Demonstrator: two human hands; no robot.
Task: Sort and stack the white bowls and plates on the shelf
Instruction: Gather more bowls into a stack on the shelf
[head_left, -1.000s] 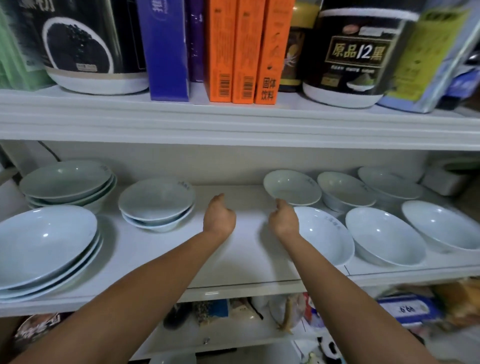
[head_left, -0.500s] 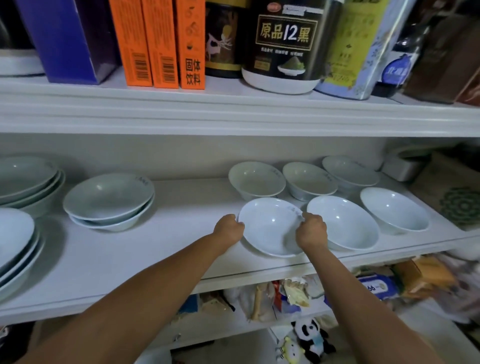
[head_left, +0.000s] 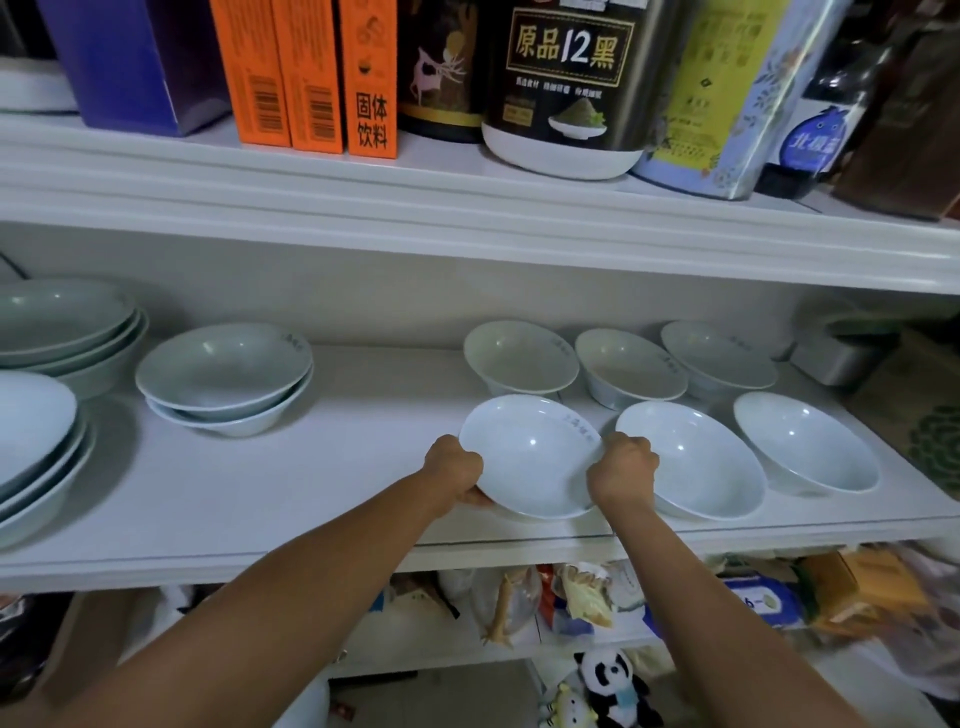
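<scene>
We grip the round white ceramic bowl (head_left: 530, 457), left hand (head_left: 454, 470) and right hand (head_left: 622, 475) on opposite rims | black canister (head_left: 566, 88): 原品12黑 (orange box (head_left: 371, 78): 固体饮料)

Upper shelf (head_left: 467, 218), left to right: a purple box (head_left: 130, 62), three orange boxes (head_left: 311, 73) side by side, a dark tin with a deer (head_left: 441, 67), a black jar with a white base (head_left: 566, 88), a yellow-and-blue tin (head_left: 727, 93), a dark bottle with a blue label (head_left: 815, 135). Lower down I see plastic packets (head_left: 582, 597), a yellow carton (head_left: 852, 587) at right, a panda toy (head_left: 613, 686) beneath.
</scene>
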